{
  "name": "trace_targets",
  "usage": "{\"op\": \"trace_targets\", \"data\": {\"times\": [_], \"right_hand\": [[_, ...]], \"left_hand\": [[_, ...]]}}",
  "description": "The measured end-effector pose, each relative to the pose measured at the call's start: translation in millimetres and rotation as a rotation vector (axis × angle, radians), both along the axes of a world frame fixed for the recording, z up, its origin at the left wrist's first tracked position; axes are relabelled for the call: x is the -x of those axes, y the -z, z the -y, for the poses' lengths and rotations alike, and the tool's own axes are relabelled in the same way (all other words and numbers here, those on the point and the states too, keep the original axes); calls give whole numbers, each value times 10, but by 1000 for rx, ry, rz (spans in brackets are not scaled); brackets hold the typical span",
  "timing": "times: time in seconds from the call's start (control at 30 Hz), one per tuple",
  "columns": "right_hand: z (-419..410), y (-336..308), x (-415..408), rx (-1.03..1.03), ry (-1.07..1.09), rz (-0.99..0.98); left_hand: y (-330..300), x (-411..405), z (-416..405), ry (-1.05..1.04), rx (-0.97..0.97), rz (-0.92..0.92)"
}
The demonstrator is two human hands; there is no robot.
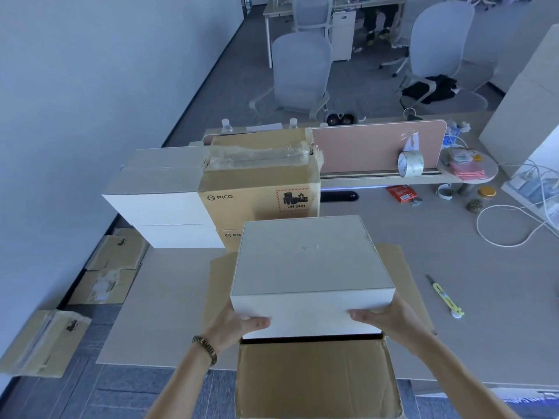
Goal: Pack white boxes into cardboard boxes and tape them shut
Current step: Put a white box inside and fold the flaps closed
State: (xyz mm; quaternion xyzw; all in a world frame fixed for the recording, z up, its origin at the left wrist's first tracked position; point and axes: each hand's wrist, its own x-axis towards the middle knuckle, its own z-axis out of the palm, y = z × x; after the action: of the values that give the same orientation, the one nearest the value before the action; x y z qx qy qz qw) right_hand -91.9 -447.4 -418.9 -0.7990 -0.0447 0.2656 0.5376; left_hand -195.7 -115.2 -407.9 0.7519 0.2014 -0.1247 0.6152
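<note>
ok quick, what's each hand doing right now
Left hand: grips the near left side of the white box, thumb on its front face.
Right hand: grips the near right side of the same box.

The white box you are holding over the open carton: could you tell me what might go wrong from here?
1. The white box looks nearly as wide as the open carton, so a corner may catch on a side flap.
2. The left hand and right hand grip only its near edge; the far end could tip.
3. The carton overhangs the table edge, so pressing down might shift it.
</note>
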Motion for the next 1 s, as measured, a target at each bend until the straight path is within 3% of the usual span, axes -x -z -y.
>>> {"op": "trace_targets", "data": {"times": [0.17,0.3,0.6,0.73,0.83,1.0], "right_hand": [[-13,117,-14,28,20,-8],[-33,214,-1,33,-6,95],[-60,472,-22,294,-113,227],[-44,508,-30,331,-155,244],[-40,534,-31,347,-161,248],[4,558,-18,274,-168,233]], "left_hand": [[167,-33,-33,6,-2,-11],[307,-45,-64,41,-19,-32],[1122,40,-365,93,-306,3],[839,-8,-202,114,-402,70],[864,1,-194,82,-375,47],[827,38,-208,45,-145,-30]]}}
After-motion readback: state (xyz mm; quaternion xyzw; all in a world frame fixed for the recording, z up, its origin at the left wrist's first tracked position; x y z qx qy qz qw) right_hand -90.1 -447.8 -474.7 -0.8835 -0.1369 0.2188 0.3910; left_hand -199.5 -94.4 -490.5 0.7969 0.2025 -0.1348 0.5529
